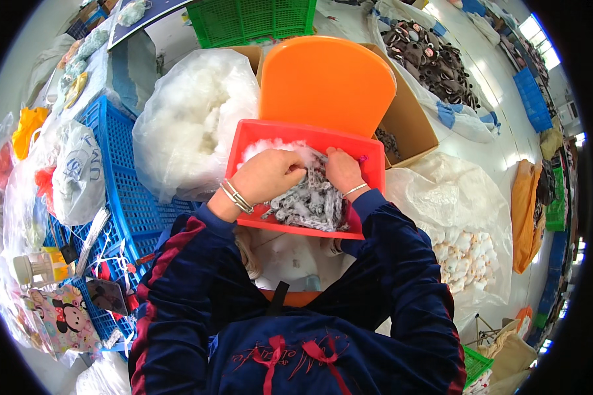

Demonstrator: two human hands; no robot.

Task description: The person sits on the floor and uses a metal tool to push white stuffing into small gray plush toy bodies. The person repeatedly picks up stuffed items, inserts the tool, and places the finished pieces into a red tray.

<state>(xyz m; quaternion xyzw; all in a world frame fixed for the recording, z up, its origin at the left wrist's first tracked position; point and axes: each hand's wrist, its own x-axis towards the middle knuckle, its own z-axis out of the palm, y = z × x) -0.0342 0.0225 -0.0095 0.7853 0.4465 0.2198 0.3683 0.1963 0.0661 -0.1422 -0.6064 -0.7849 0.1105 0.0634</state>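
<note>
Across my knees sits a red plastic bin (242,141). Inside it, a heap of small grey fuzzy fabric pieces (310,204) fills the front and middle, and white fluffy stuffing (270,146) lies at the back left. My left hand (267,176), with bangles at the wrist, is over the heap with fingers curled in a pinch. Close by on the right, my right hand (344,171) has its fingers closed at the edge of the grey pieces. Whatever the fingertips hold is too small and hidden to make out.
Behind the bin stands an orange stool seat (326,85) by a cardboard box (412,125). A clear bag of white stuffing (191,125) and blue crates (128,197) are at left. On the right lies a plastic bag with small white pieces (468,257); dark plush toys (428,62) are piled beyond.
</note>
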